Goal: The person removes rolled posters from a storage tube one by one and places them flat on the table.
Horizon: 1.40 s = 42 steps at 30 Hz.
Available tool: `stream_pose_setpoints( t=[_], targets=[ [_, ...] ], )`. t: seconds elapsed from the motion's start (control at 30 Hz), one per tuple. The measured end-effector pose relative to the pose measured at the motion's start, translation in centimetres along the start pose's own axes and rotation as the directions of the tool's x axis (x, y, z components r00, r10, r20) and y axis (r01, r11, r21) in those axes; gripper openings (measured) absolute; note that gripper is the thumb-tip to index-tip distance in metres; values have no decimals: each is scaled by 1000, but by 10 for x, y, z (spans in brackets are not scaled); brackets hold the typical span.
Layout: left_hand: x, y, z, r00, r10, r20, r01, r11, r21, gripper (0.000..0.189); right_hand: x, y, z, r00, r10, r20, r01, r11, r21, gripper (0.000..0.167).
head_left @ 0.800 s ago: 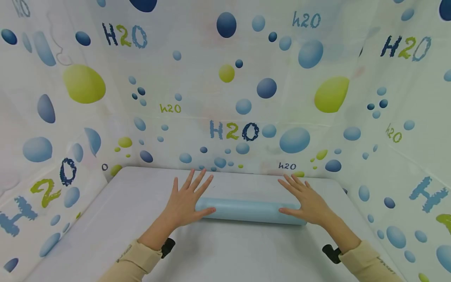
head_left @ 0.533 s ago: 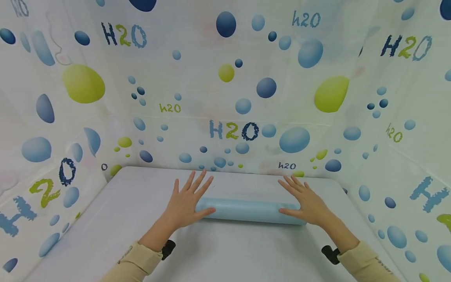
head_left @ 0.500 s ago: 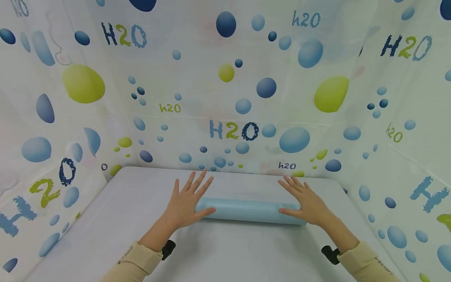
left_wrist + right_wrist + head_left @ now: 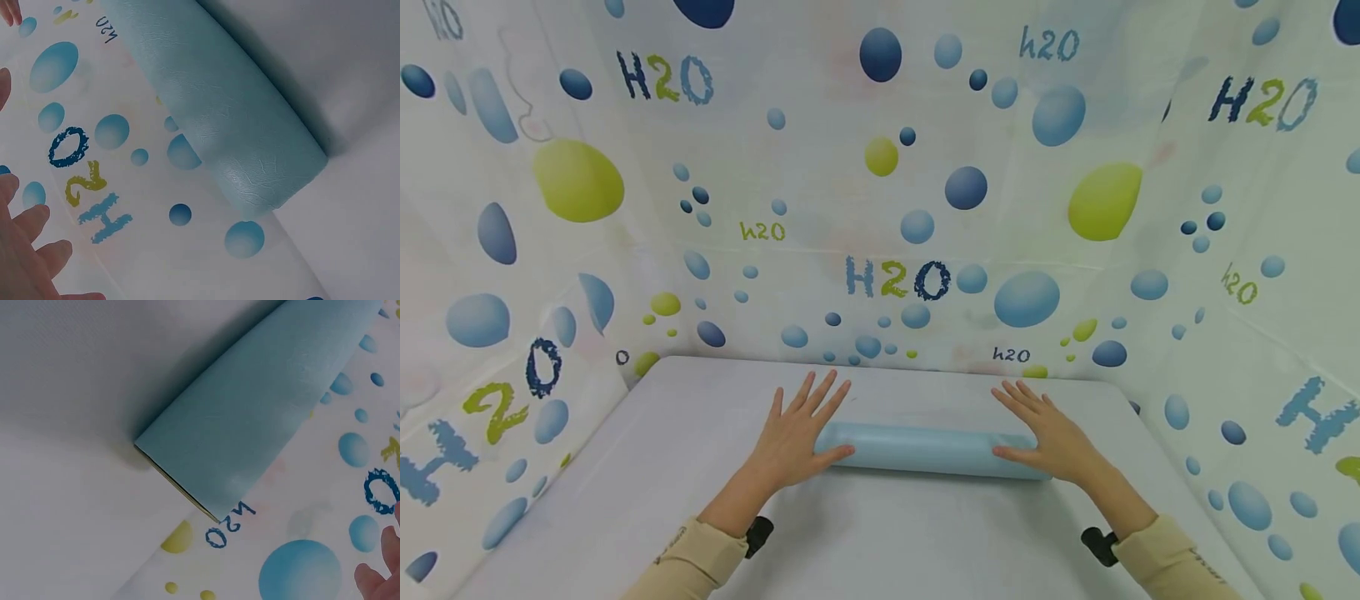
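Observation:
A light blue roll [image 4: 917, 451] with a smooth, slightly creased surface lies crosswise on the white table. My left hand [image 4: 796, 440] is at its left end in the head view, fingers spread and straight, thumb overlapping the roll. At the opposite end my right hand [image 4: 1054, 437] is spread in the same way, its thumb pointing inward. Both wrist views show the hands apart from the roll: left fingers [image 4: 53, 256] at the lower left, right fingers [image 4: 369, 578] at the lower right. The right wrist view also shows a thin yellowish edge at the roll's end.
The white table [image 4: 895, 542] reaches back to a white curtain [image 4: 820, 167] printed with blue and green drops and H2O lettering, which also encloses both sides. A small black device [image 4: 758, 536] sits at the left wrist, another black device [image 4: 1101, 547] at the right.
Both hands have come down slightly in the head view, fingers still spread. The blue roll stays in place on the table.

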State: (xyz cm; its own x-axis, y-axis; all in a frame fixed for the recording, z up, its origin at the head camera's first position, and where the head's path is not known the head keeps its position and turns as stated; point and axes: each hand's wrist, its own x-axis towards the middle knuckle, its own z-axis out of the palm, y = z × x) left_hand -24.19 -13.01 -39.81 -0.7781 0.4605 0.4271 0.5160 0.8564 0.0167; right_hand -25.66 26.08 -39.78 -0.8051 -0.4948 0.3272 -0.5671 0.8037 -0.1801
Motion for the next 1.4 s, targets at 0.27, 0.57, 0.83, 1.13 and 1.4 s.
stream_pose_setpoints(
  t=[0.27, 0.57, 0.83, 1.13, 1.4],
  targets=[
    [-2, -1, 4, 1000, -13, 7, 13, 1000, -12, 86, 0, 3, 8, 1000, -9, -13, 9, 1000, 23, 82],
    [-2, -2, 8, 1000, -18, 13, 18, 1000, -21, 86, 0, 5, 12, 1000, 8, 5, -8, 1000, 27, 83],
    [-3, -4, 15, 1000, -8, 13, 9, 999, -51, 85, -2, 12, 22, 1000, 5, -14, -4, 999, 39, 82],
    [-3, -6, 22, 1000, -8, -3, 8, 998, -59, 85, -3, 10, 26, 1000, 27, -10, -26, 998, 52, 81],
    [-1, -4, 28, 999, -12, 48, 16, 998, -68, 83, -5, 13, 32, 999, 44, -4, -44, 997, 60, 82]
  ],
)
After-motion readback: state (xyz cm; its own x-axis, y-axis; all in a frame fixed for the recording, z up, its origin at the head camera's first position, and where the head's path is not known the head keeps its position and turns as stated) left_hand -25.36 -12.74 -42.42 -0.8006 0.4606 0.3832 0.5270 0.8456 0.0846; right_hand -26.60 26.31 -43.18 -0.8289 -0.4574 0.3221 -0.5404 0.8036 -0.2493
